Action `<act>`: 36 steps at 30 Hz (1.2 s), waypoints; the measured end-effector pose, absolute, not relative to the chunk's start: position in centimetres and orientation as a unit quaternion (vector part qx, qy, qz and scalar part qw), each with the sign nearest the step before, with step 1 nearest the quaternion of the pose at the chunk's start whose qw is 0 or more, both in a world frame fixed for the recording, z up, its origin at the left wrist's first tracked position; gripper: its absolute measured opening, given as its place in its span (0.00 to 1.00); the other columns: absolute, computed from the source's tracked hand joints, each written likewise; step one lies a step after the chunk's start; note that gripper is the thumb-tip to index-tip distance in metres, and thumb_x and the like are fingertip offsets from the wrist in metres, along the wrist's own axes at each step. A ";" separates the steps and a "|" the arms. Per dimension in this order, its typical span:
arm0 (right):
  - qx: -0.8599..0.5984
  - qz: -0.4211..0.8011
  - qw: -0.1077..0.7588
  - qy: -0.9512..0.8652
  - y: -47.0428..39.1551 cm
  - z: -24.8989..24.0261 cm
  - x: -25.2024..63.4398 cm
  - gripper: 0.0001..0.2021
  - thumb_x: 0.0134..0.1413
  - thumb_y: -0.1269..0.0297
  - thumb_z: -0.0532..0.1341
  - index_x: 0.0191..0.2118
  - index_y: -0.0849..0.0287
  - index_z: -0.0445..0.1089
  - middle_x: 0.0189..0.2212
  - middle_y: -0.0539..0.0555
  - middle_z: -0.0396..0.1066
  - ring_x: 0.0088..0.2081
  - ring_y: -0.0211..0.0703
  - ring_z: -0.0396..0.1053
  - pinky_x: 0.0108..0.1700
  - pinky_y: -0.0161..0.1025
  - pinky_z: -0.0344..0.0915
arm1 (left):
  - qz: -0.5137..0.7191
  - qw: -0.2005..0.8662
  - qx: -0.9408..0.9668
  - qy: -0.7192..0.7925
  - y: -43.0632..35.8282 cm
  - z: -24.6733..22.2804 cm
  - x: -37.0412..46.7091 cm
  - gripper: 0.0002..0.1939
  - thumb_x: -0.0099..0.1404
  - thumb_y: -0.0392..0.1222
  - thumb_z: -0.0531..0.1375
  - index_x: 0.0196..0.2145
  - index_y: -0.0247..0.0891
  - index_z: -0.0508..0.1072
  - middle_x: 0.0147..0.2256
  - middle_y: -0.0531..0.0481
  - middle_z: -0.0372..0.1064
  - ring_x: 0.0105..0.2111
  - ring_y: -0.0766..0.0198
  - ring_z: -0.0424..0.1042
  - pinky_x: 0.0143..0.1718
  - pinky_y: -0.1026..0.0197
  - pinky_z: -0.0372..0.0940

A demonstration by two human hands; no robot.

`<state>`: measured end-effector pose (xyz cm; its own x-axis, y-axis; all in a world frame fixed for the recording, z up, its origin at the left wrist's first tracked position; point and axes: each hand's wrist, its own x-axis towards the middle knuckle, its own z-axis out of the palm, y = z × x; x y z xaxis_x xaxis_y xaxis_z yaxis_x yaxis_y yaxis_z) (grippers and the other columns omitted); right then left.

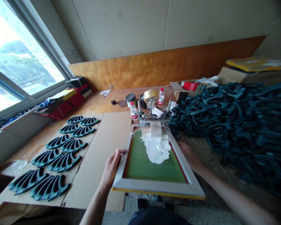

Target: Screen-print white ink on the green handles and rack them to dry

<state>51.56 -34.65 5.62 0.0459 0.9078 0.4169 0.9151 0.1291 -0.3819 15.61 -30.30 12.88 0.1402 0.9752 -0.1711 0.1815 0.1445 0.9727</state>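
A person stands at a wooden table [93,104], and I take the middle of the screen frame [158,187] as the clock's centre, with the person at six. The screen frame lies right in front of the body, its near rail toward six and its far end at twelve, under a metal clamp [154,120].

At nine o'clock the left hand [111,165] holds the frame's side rail, the fingertips lying over its top edge. At about three the right hand [187,153] is beside the opposite rail; it is blurred and partly hidden, so I cannot tell whether it grips anything or how wide it is.

Inside the frame stretches a green mesh [140,170]. A wide patch of white paste [158,154] spreads over its twelve o'clock half, touching the foot of a pale blade [155,128] that hangs from the clamp.

Out at nine to ten, ten dark fan-shaped pieces [73,145] lie in paired rows on a cardboard sheet [89,175]. From one to three rises a big heap of dark parts [220,122]. Toward twelve, beyond the frame, stand two red-capped bottles [161,97], with a tub [130,99] and a roll of tape [150,94] near them.
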 end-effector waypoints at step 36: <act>-0.588 0.067 0.201 -0.781 -28.5 13.0 46.2 0.28 0.54 0.63 0.65 0.60 0.51 0.62 0.42 0.53 0.72 0.42 0.45 0.70 0.44 0.39 0.66 | 0.312 0.581 0.504 0.558 -30.8 6.5 15.1 0.44 0.55 0.62 0.61 0.63 0.37 0.58 0.22 0.58 0.63 0.20 0.69 0.61 0.21 0.67 0.52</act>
